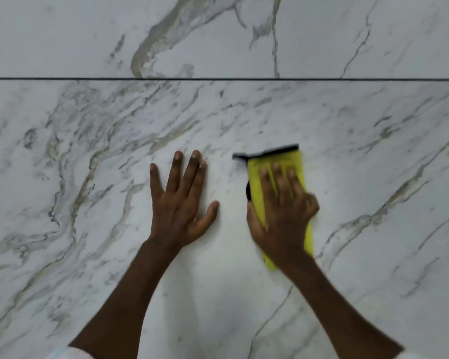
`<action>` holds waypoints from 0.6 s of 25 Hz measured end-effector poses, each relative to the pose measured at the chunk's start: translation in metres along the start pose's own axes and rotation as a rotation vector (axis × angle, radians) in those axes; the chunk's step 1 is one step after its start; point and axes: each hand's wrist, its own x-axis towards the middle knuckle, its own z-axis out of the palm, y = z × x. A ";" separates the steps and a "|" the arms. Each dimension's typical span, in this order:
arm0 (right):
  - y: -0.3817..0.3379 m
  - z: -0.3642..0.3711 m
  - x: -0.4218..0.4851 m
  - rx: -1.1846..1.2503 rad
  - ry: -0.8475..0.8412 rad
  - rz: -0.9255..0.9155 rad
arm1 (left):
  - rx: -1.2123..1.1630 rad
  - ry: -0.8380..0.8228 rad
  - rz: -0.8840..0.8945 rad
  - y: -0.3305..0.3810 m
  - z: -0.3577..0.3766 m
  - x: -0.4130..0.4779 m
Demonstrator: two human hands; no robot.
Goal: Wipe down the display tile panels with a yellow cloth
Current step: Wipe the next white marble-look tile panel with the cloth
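Marble-look panels all around: a dark seam (pixel 218 79) runs well above both hands, splitting the upper tile panel (pixel 62 35) from the lower tile panel (pixel 373 177). Nothing in the way. The left hand (pixel 182 203) lies flat on the lower panel, fingers spread, holding nothing. Just to its right, the right hand (pixel 280 216), blurred, presses straight fingers on the yellow cloth (pixel 255 182), whose black trim (pixel 267 152) pokes out beyond the fingertips.
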 end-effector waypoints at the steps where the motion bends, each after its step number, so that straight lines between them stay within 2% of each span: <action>1: -0.002 -0.004 -0.041 -0.015 -0.035 -0.019 | -0.051 0.000 -0.010 0.005 -0.003 -0.007; 3: -0.006 -0.012 -0.078 -0.011 -0.088 -0.066 | -0.142 -0.029 -0.032 0.022 -0.006 -0.039; 4: -0.007 -0.012 -0.069 0.002 -0.084 -0.083 | -0.153 -0.056 -0.032 0.032 -0.005 -0.060; 7: -0.010 -0.006 0.011 0.042 -0.038 -0.052 | -0.074 -0.134 -0.023 0.047 0.005 -0.114; 10: -0.013 -0.002 0.046 0.037 0.022 0.000 | -0.032 -0.096 -0.039 0.048 0.016 -0.121; 13: -0.020 -0.003 -0.035 0.053 0.006 -0.050 | -0.023 -0.058 -0.046 0.049 0.021 -0.124; 15: -0.023 -0.006 -0.130 0.058 -0.103 -0.066 | -0.008 -0.055 -0.043 0.048 0.022 -0.127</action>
